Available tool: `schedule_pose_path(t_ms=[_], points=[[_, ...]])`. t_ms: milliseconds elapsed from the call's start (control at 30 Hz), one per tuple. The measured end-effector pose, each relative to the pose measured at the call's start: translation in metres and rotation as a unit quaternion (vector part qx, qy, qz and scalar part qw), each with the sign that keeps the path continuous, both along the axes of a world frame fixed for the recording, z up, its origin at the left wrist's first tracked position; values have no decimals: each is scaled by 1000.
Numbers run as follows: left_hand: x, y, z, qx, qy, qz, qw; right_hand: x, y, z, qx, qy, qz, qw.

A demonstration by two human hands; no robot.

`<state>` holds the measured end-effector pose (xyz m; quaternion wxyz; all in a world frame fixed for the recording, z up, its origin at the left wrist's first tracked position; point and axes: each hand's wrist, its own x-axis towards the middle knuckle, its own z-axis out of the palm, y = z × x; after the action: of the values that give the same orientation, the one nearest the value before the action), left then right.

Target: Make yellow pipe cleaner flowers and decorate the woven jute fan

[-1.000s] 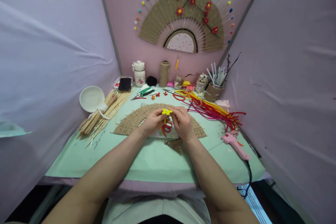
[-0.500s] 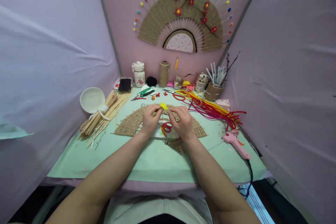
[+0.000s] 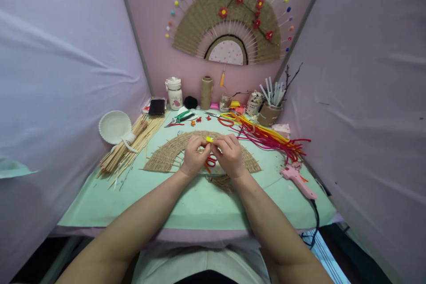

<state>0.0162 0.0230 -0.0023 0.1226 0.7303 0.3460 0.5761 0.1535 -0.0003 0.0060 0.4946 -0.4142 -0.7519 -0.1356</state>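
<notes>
1. Table (image 3: 186,204): flat top under a smooth mint-green cover, closed in by pale cloth walls on three sides.
2. Wall fan (image 3: 199,22): a finished half-circle of coarse tan weave hung on the back wall, with red flowers on it and bead-tipped ribs at its rim.
3. Woven fan (image 3: 163,155): a flat arc of tan twine woven over thin ribs, lying on the table directly beneath both hands.
4. Pipe cleaners (image 3: 269,137): a loose sheaf of long, fuzzy red, pink and yellow stems, to the right of the woven fan.
5. Bamboo sticks (image 3: 133,144): a bundle of thin, straight, pale sticks to the left, its far end against a round white paper plate (image 3: 115,126).
6. Left hand (image 3: 193,156): fingers curled, fingertips pinched together on the yellow piece.
7. Right hand (image 3: 229,155): fingers curled likewise, its tips closed on the same piece from the opposite side, so the two hands meet.
8. Glue gun (image 3: 297,179): pink plastic, lying on its side near the table's right edge, with a black cord.
9. Scissors (image 3: 209,162): red-orange loop handles, seen between the hands; whether either hand touches them cannot be told.
10. Yellow piece (image 3: 209,139): small, bright and fuzzy, held above the woven fan's middle, between the fingertips of both hands.
</notes>
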Motion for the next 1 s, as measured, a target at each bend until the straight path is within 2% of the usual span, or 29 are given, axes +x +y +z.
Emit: schedule_pose_path(t_ms=[167,300,400,600,800,867,933,1000], points=[[-4,10,2,-79,-71,-47,993,1,-1,3,-8,56,13,998],[-10,23,2,-166,-184,-95,964,0,0,4,-41,108,19,993],[-11,28,1,-202,-227,-120,945,-3,1,3,-66,109,25,992],[-9,25,2,-199,-231,-158,939,-6,-2,4,-59,130,36,989],[-9,22,7,-188,-202,-141,951,-7,-3,4,-87,81,48,992],[-8,22,6,-199,-211,-142,946,-7,-3,4,-90,82,45,992],[-7,23,5,-238,-261,-155,923,-5,-3,5,-80,117,34,989],[-6,25,3,-296,-340,-184,873,-4,-2,5,-80,164,26,983]])
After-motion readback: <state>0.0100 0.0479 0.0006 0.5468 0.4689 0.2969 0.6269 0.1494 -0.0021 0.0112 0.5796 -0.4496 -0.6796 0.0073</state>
